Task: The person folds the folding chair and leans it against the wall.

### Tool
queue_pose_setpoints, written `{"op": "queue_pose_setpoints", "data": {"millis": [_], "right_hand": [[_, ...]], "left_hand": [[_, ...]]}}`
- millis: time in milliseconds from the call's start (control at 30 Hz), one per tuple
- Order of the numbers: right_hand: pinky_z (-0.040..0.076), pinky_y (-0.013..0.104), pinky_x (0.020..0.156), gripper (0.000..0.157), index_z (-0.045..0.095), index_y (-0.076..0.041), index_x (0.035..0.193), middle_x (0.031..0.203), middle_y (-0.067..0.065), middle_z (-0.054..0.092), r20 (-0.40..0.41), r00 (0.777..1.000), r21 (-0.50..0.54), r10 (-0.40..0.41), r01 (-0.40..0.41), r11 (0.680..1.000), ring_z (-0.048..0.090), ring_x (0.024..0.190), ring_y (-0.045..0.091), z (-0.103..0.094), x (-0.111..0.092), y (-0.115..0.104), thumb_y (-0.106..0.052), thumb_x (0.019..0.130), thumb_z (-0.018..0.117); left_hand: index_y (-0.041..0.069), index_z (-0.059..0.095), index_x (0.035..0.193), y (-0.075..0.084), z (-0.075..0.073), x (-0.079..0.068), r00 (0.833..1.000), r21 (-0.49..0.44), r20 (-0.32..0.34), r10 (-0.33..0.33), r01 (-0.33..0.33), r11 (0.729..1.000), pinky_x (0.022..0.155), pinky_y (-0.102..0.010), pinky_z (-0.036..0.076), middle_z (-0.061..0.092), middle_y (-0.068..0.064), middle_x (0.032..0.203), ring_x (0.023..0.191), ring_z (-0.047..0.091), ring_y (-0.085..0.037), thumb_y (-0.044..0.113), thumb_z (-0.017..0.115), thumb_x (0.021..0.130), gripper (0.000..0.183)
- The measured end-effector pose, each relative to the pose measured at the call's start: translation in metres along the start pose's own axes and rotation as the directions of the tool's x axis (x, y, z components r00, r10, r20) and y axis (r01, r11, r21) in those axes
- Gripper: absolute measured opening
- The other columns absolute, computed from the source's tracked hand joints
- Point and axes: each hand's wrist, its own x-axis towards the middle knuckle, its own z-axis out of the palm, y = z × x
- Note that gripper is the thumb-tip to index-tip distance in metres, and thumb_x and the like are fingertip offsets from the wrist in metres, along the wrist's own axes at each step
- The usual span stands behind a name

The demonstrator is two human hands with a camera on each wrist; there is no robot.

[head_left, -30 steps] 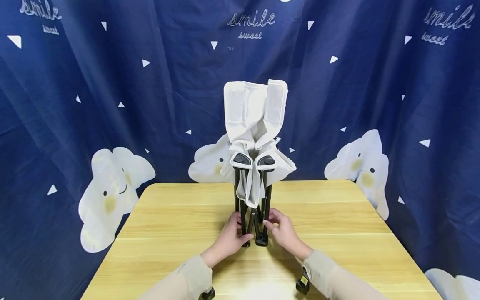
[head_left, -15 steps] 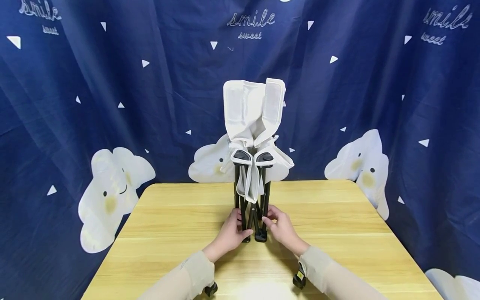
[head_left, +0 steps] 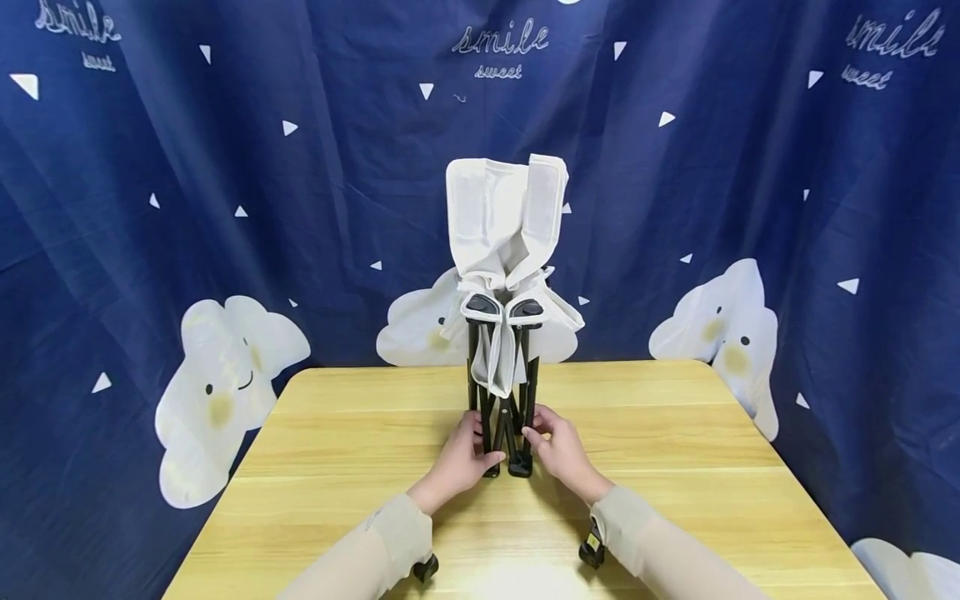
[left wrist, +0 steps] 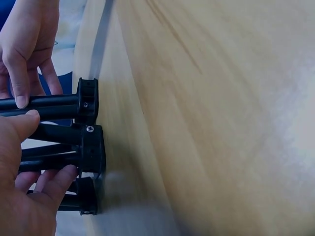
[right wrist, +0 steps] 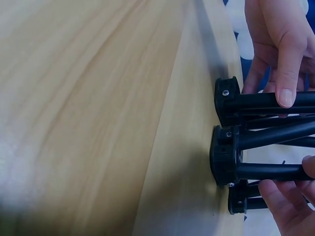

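Note:
A folded camping chair [head_left: 470, 208] with white fabric and black tube legs stands upright on the table. My left hand [head_left: 459, 458] grips its left legs low down, thumb in front and fingers around the outer side. On the other side, my right hand [head_left: 566, 457] holds the right legs near the bottom. Seen from the left wrist, black plastic feet [left wrist: 92, 152] with screws sit at the tube ends, close to the tabletop. The right wrist view shows the feet [right wrist: 225, 155] side by side, with a thumb [right wrist: 287, 81] of the left hand pressing a tube.
The wooden table [head_left: 337, 433] has rounded far corners. Right behind it hangs a dark blue curtain [head_left: 337, 208] with clouds and triangles. Black wrist cameras [head_left: 426, 569] hang under both cuffs.
Both hands and the folding chair have shifted slightly away from me, toward the table's far edge. The right legs have come a little closer to the left ones. The grip looks the same.

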Motion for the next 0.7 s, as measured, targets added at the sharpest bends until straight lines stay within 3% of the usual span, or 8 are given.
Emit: {"op": "queue_pose_setpoints", "data": {"millis": [400,700], "right_hand": [[0.060,0.028,0.078,0.029,0.072,0.001,0.125,0.086,0.004,0.075,-0.028,1.000,-0.005,0.004,-0.004,1.000,0.075,0.084,0.021,0.004,0.012,0.002,0.003,0.096,0.075],[0.061,0.027,0.075,0.030,0.072,0.002,0.126,0.084,0.004,0.076,-0.042,0.999,-0.008,-0.018,0.018,1.000,0.074,0.077,0.019,0.006,0.017,0.004,0.004,0.096,0.075]], "left_hand": [[-0.005,0.047,0.136,-0.003,-0.001,0.011,1.000,-0.012,0.012,-0.010,0.011,1.000,0.088,-0.039,0.067,0.067,-0.021,0.117,0.106,0.074,-0.037,0.007,0.086,0.093,0.059],[-0.005,0.047,0.138,-0.006,-0.003,0.018,0.999,-0.011,0.025,-0.024,0.025,1.000,0.094,-0.043,0.066,0.066,-0.021,0.119,0.109,0.073,-0.038,0.009,0.085,0.094,0.060]]}}
